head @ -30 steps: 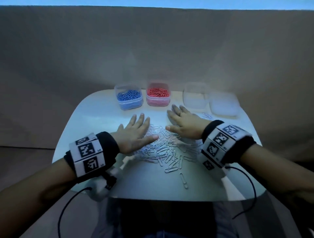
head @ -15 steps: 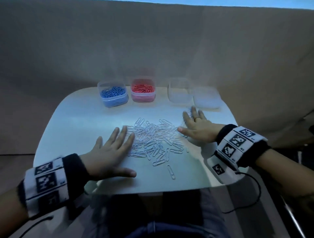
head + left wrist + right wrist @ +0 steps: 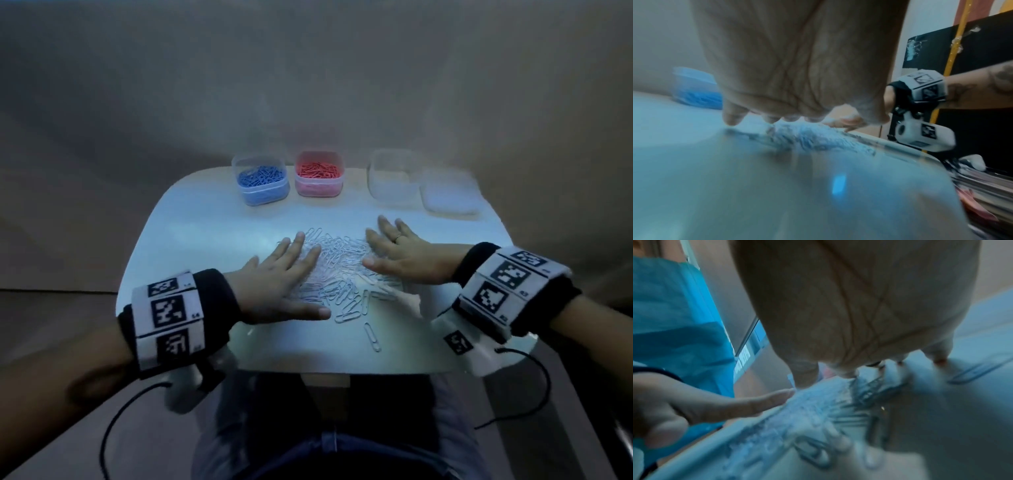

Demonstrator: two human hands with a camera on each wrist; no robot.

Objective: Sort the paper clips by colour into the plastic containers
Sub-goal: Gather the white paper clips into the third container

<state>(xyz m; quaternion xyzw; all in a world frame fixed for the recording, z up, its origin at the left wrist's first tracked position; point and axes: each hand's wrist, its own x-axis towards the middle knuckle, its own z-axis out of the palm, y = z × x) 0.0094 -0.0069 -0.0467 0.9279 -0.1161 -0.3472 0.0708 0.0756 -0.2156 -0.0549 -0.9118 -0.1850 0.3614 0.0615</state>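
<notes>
A heap of white paper clips (image 3: 342, 270) lies in the middle of the white table (image 3: 191, 240). My left hand (image 3: 284, 277) rests flat with straight fingers on the heap's left side. My right hand (image 3: 397, 253) lies flat on its right side. A single clip (image 3: 372, 336) lies apart near the front edge. At the back stand a container of blue clips (image 3: 262, 180), a container of red clips (image 3: 319, 173) and an empty clear container (image 3: 392, 178). In the wrist views the heap (image 3: 818, 139) (image 3: 818, 410) sits just below the fingertips.
A clear lid (image 3: 449, 196) lies at the back right beside the empty container. Brown paper backs the table. The table's front edge (image 3: 342, 371) is close to my lap. Cables hang from both wristbands.
Both hands have slid inward over the table, pushing the spread clips into a tighter heap between them. The head view has shifted.
</notes>
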